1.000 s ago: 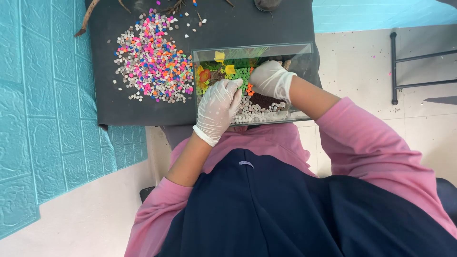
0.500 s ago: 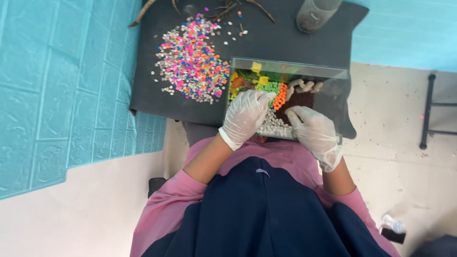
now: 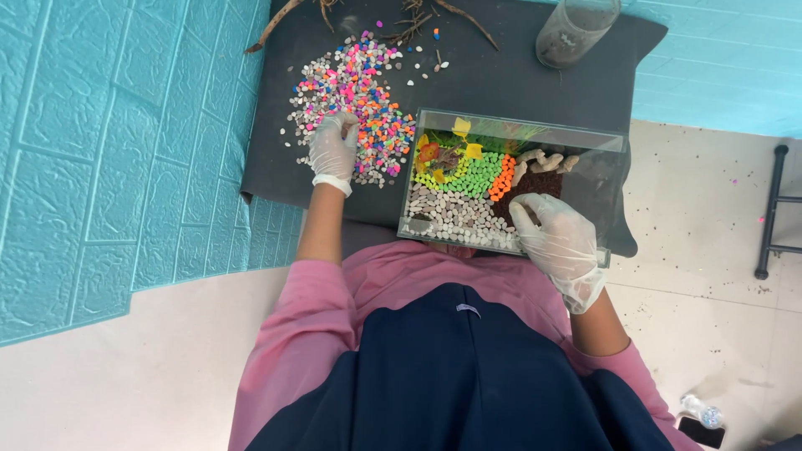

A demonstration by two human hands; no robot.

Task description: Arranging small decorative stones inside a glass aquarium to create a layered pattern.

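My left hand, in a white glove, rests palm down on a heap of mixed coloured pebbles spread on a dark mat. Whether it grips any pebbles is hidden under the palm. My right hand, also gloved, lies with spread fingers on the near right edge of a small glass tank. Inside the tank are bands of white, green, orange and yellow pebbles, dark soil and pale stones.
A clear cylindrical jar with grey residue stands at the mat's far right. Dry twigs lie at the far edge. A teal brick-pattern panel runs along the left. A black metal frame stands on the floor at right.
My left hand has left the tank and reached left onto the pebble heap. My right hand slid from inside the tank to its near right edge. The view shifted.
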